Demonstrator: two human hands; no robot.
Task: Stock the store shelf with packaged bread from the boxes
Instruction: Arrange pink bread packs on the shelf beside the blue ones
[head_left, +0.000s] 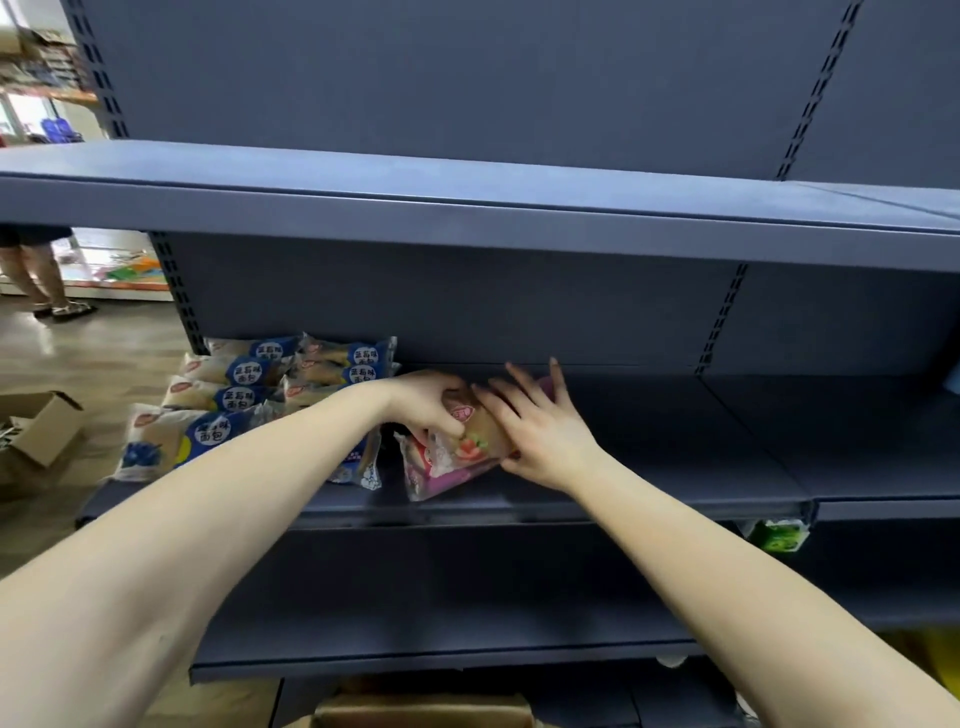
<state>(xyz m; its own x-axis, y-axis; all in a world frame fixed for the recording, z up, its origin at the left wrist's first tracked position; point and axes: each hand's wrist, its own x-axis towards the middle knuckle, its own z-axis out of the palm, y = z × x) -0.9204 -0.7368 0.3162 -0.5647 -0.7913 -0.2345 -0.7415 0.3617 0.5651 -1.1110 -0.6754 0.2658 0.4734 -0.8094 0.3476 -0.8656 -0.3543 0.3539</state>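
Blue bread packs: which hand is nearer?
Left. The left hand grips the pink pack beside the blue bread packs; the right hand rests flat on that pack's far side.

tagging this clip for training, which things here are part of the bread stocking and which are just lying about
Part of the job: pink bread packs, held by left grip and touched by right grip; blue bread packs; middle shelf; open cardboard box.
Lying about: green packet below the shelf; bystander's legs at far left.

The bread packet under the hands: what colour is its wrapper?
The bread packet is pink and clear, with a red fruit picture; the head view shows it.
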